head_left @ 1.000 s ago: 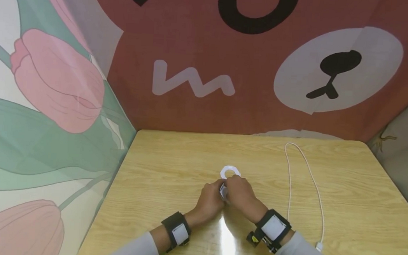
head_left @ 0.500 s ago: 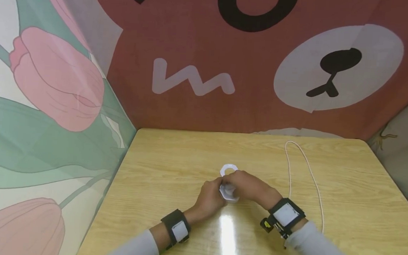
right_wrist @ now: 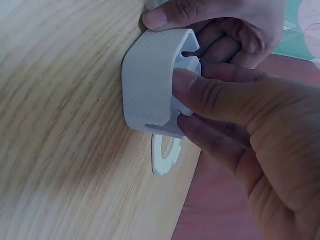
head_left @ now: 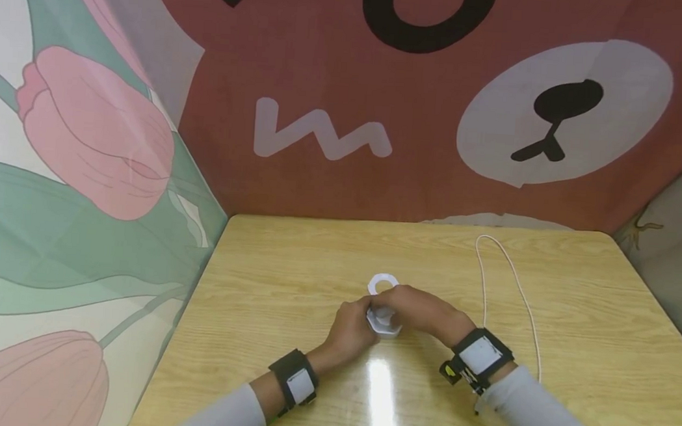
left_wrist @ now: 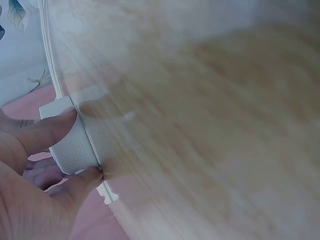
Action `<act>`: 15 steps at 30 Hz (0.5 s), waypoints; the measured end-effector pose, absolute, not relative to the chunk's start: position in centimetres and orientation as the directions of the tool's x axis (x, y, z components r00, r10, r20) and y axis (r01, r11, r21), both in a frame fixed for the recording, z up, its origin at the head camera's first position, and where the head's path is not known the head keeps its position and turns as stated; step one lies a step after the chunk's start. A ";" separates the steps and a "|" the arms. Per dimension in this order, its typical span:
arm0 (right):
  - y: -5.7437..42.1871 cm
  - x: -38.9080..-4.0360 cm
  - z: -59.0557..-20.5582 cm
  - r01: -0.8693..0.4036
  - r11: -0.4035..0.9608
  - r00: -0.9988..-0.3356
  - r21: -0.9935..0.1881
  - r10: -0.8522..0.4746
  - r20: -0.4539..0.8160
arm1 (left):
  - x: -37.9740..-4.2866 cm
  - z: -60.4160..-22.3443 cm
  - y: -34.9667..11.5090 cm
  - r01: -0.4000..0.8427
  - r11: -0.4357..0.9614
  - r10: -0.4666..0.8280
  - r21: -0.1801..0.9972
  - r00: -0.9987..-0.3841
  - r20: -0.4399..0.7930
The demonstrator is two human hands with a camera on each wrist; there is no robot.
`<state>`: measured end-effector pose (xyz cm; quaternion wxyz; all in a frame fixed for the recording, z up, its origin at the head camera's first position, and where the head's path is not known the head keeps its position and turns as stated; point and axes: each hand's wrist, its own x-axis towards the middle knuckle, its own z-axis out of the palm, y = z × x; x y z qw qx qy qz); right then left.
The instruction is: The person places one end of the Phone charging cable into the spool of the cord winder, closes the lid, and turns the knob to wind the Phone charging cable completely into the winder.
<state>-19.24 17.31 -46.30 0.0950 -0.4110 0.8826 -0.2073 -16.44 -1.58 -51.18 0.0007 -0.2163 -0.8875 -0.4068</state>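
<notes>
A white, many-sided casing [head_left: 382, 325] with a textured outer wall stands on the wooden table [head_left: 291, 255]. My left hand [head_left: 352, 331] grips it from the left, thumb and fingertips along its edges in the left wrist view. From the other side my right hand [head_left: 417, 311] reaches into the casing's open side. In the right wrist view its thumb and index finger pinch a small white inner piece [right_wrist: 183, 106], mostly hidden by them. Just behind the casing lies a flat white ring [head_left: 374, 284] with a notched edge.
A thin white cable [head_left: 522, 289] lies in a long loop on the right of the table, its near end hidden by the right forearm. A red fabric wall [head_left: 319, 192] rises at the table's back edge, with a floral sheet [head_left: 92, 256] on the left.
My right hand has turned and its wrist has swung right, uncovering more of the casing's opening. That forearm now covers the cable's plug end. The left hand keeps its place.
</notes>
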 end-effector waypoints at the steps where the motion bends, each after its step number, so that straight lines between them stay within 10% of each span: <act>1: 17.3 -19.1 -46.3 -0.690 0.578 -0.645 -0.436 -0.764 0.008 | -16.5 -51.2 -1.6 0.387 0.573 0.386 0.722 -0.905 0.179; 15: 18.1 -17.2 -46.2 -0.667 0.640 -0.714 -0.381 -0.695 0.083 | -16.0 -51.0 -1.5 0.379 0.599 0.418 0.705 -0.899 0.129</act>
